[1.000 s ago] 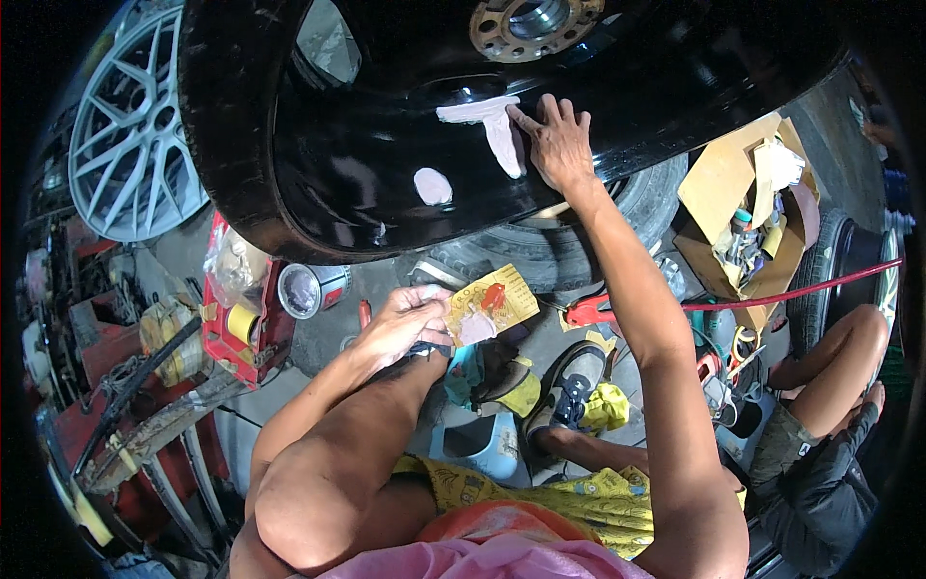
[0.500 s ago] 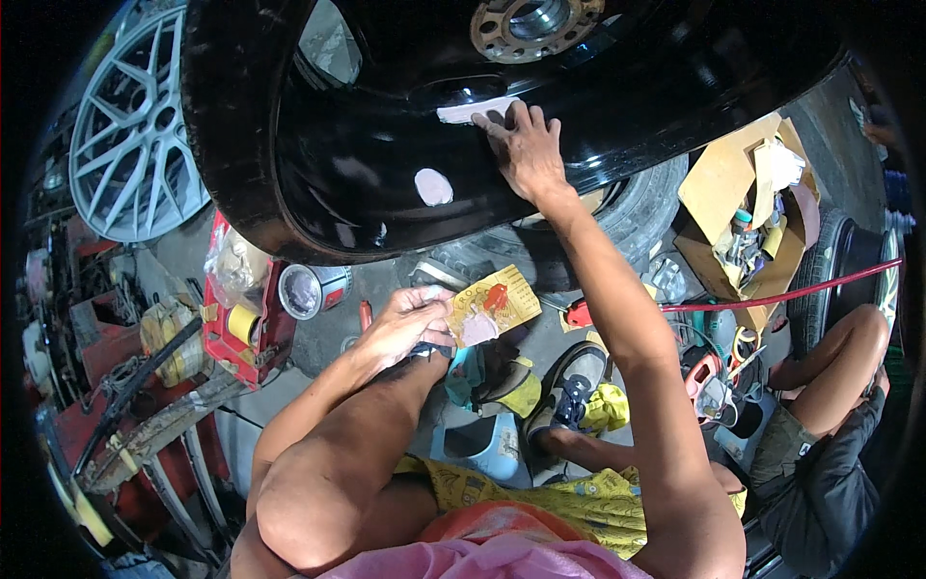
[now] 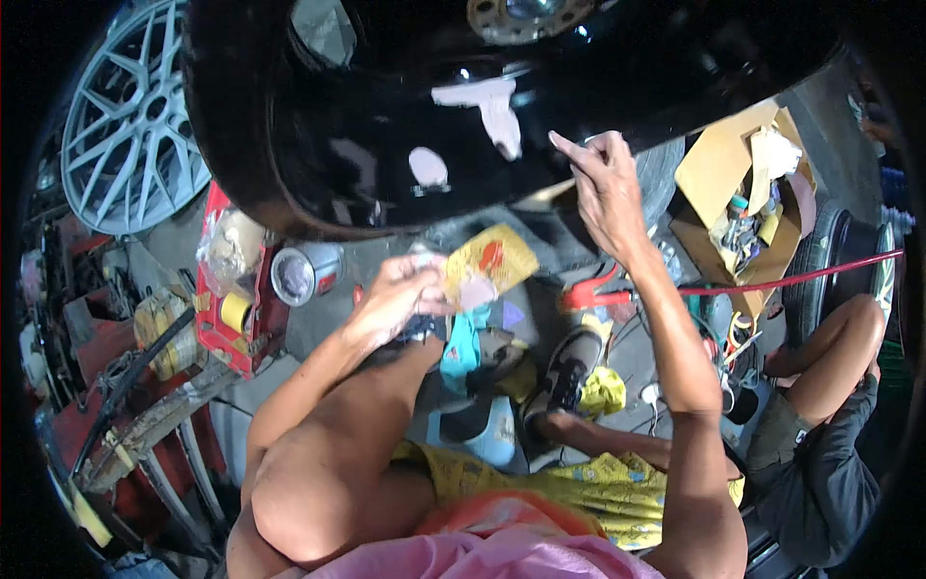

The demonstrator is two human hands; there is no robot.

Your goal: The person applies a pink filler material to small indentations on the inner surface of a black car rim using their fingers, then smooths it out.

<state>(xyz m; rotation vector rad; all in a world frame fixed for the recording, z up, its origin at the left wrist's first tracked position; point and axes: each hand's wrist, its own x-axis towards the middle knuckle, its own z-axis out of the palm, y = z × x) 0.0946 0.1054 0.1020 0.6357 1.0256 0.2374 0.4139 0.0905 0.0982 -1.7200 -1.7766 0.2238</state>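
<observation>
In my left hand [image 3: 397, 294] is a yellow card [image 3: 494, 261] with a red mark and a patch of pale pink putty on it. My right hand [image 3: 610, 198] hangs just off the glossy black curved panel [image 3: 386, 116], its forefinger stretched left and the other fingers bent. Whether something thin sits in those fingers is hard to make out against the black. Left of that hand, a roughly T-shaped putty smear [image 3: 497, 111] lies on the panel. A smaller oval putty patch [image 3: 427, 167] shows lower left.
A putty tin [image 3: 307, 273] stands beside a red toolbox [image 3: 236, 280] on the left, below a grey alloy wheel [image 3: 135, 116]. To the right are a cardboard box [image 3: 719, 179] of odds and ends, a red hose [image 3: 791, 282] and another person's bent leg [image 3: 839, 376]. A blue stool [image 3: 473, 429] stands below.
My right hand has come off the panel, moving right and toward me. The putty smear now shows a downward branch. My left hand with the card has shifted slightly toward me.
</observation>
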